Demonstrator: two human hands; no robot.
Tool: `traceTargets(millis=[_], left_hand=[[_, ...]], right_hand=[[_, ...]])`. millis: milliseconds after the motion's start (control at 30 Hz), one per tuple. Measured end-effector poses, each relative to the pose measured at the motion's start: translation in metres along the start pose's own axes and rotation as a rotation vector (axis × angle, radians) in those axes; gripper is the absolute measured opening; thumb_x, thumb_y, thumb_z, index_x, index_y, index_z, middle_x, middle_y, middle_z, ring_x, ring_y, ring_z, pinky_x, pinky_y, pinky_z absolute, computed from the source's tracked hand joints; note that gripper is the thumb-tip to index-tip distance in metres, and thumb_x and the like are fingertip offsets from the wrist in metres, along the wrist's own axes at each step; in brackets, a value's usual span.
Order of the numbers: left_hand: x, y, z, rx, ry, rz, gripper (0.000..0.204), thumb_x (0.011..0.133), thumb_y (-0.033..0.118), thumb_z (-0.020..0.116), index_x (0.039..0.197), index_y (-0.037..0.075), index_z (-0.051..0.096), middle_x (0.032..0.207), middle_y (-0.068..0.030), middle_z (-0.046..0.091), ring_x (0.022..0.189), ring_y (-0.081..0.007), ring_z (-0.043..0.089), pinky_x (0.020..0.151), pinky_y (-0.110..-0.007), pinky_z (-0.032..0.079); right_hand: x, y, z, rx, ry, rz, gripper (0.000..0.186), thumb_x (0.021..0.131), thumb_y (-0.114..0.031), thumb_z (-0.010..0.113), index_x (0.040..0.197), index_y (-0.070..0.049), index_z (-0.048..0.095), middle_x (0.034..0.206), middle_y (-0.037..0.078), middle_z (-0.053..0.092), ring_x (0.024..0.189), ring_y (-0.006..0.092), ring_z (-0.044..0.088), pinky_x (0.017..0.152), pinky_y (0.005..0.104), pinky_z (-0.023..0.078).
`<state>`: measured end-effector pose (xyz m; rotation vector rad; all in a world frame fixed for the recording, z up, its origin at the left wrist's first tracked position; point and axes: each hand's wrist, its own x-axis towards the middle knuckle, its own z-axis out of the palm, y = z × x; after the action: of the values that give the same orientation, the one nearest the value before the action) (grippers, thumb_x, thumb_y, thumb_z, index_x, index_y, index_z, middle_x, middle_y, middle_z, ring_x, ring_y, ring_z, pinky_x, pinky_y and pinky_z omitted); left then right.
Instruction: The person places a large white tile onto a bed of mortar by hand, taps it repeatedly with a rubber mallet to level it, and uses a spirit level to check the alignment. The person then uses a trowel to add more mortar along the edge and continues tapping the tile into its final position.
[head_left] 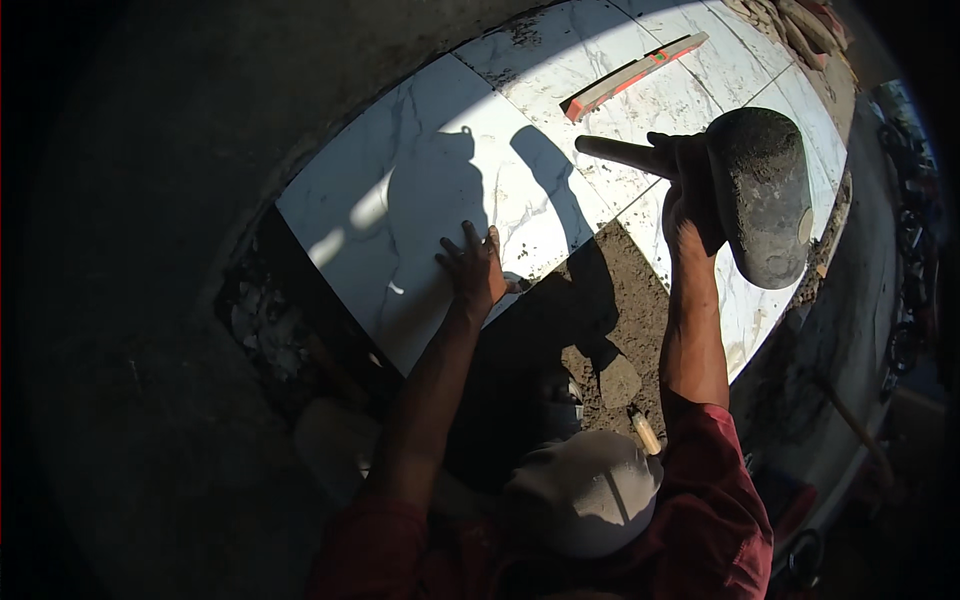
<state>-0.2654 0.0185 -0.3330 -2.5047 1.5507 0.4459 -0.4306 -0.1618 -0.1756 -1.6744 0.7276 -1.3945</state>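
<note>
Right hand (685, 190) clamped on raised, mortar-crusted black rubber mallet (765, 195); left hand (472, 268), fingers apart, flat on white marbled tile (420, 180) at ten o'clock.

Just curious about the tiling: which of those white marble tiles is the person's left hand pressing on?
The left hand lies flat on the big tile at the near-left end, beside the bare mortar bed; the other tiles lie farther off.

One rubber mallet (765, 195), one red spirit level (635, 75), one trowel (622, 385), and several marble tiles (420, 190).
</note>
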Motion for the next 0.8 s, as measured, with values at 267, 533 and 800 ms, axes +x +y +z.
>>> traceTargets(millis=[267,533,800], left_hand=[[0.003,0.006,-0.006,-0.072,-0.053,-0.008,0.111,0.062,0.064,0.079,0.150,0.018,0.030,0.154,-0.0226,0.019,0.131,-0.0628,0.025,0.103,-0.070,0.029],[0.002,0.012,0.007,-0.027,-0.020,0.029,0.113,0.060,0.068,0.077,0.151,0.021,0.030,0.154,-0.0230,0.019,0.130,-0.0626,0.027,0.101,-0.070,0.031],[0.008,0.002,0.027,0.009,0.059,0.051,0.116,0.058,0.073,0.074,0.151,0.020,0.029,0.155,-0.0236,0.016,0.130,-0.0632,0.025,0.100,-0.073,0.030]], right_hand=[[-0.036,0.072,0.011,-0.341,-0.235,0.390,0.025,0.092,-0.024,0.063,0.112,-0.010,0.068,0.108,0.013,0.068,0.100,0.0290,0.063,0.087,0.0391,0.047],[-0.053,0.111,0.004,-0.668,-0.250,0.106,0.026,0.093,-0.025,0.064,0.110,-0.005,0.068,0.104,0.012,0.068,0.098,0.0251,0.062,0.088,0.0387,0.046],[-0.065,0.088,0.000,-0.512,-0.266,0.032,0.021,0.099,-0.015,0.054,0.112,-0.004,0.066,0.104,0.010,0.066,0.099,0.0221,0.061,0.088,0.0369,0.047]])
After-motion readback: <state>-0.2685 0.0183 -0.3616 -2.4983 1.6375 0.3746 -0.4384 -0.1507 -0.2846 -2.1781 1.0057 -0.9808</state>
